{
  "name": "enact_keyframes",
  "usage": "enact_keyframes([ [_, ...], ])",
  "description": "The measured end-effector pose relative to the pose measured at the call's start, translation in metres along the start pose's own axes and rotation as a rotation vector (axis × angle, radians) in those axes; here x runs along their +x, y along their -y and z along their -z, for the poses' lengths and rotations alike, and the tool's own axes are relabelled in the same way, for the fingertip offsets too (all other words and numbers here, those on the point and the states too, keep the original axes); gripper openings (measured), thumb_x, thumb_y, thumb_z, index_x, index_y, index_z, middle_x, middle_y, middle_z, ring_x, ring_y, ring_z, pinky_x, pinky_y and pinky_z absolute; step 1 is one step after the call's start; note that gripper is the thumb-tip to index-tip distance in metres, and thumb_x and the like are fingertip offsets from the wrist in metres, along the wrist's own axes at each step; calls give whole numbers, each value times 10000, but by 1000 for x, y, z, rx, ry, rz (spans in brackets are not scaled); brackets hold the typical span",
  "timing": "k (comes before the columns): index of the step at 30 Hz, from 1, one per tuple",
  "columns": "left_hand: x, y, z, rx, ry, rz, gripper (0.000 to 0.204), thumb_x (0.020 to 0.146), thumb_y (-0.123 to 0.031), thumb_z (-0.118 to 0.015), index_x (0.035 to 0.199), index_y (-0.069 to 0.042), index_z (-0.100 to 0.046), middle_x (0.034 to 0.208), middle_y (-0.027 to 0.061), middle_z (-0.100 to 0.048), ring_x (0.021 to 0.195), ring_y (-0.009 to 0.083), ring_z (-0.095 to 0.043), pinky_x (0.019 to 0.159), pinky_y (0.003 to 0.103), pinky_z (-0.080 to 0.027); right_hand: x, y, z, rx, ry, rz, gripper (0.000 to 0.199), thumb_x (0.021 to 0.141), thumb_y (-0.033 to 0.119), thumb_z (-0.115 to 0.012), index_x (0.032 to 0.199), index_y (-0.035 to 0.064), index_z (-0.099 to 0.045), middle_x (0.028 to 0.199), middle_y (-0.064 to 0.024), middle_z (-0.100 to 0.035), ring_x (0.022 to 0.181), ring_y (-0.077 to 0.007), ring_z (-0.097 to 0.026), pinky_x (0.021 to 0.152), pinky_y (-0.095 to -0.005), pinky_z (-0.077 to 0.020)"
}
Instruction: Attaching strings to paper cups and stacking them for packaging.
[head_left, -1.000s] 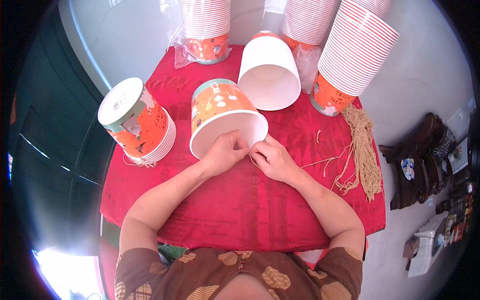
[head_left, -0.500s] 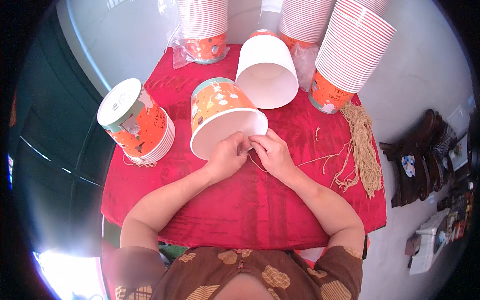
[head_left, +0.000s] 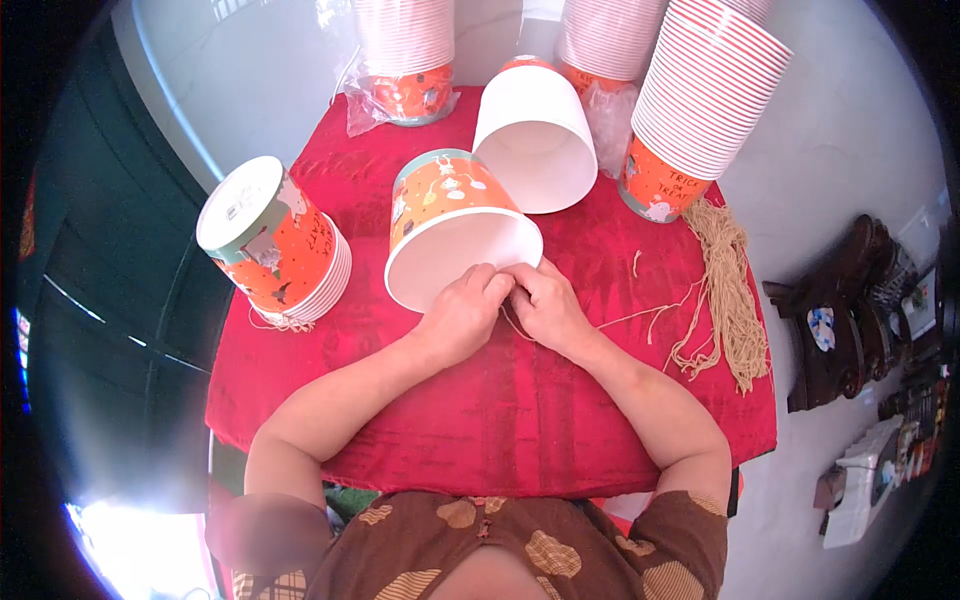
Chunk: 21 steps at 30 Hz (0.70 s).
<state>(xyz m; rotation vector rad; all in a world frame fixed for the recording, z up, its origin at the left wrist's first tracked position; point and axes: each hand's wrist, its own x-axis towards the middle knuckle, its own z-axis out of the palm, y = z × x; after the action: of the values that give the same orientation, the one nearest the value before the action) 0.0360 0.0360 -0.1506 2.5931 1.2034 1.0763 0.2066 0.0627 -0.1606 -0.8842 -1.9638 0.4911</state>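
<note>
I observe both hands meeting at the near rim of an orange paper bucket [head_left: 450, 230], which lies on its side at the middle of the red-covered tabletop [head_left: 520, 410] with its white mouth facing me. My left hand [head_left: 462, 312] has its fingers curled together and pressed against the rim's lower edge; my right hand [head_left: 545, 305] sits just beside it, fingers pinched together, knuckles touching the left. A thin strand of tan string [head_left: 512, 325] loops out below the two hands; I cannot tell exactly which fingers clamp it. A second bucket [head_left: 535, 135], white inside, lies on its side behind the first, touching or nearly touching it. At the left of the tabletop a short stack of orange buckets [head_left: 275, 245] rests tilted, base toward me. A tall stack of nested buckets [head_left: 690, 110] stands at the right rear, with a bundle of tan string [head_left: 725, 295] lying just in front of it. Two further stacks, partly in clear plastic, stand along the far edge.
</note>
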Motion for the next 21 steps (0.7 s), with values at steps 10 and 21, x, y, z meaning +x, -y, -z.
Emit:
enact_keyframes([
  [10, -6, 10, 0, 297, -14, -28, 164, 828, -55, -639, 888, -28, -489, 788, 145, -553, 696, 322, -618, 584, 416, -533, 1, 1, 1, 19, 16, 4, 191, 848, -2, -601, 1026, 2, -672, 1021, -224, -638, 969, -403, -623, 831, -459, -516],
  [21, -6, 12, 2, 280, -57, -64, 176, 880, -133, -615, 850, -46, -465, 715, 111, -583, 616, 269, -633, 521, 384, -519, 2, -2, 6, 131, 91, 18, 213, 878, -7, -566, 1072, -6, -656, 1067, -237, -625, 1014, -400, -620, 853, -444, -508],
])
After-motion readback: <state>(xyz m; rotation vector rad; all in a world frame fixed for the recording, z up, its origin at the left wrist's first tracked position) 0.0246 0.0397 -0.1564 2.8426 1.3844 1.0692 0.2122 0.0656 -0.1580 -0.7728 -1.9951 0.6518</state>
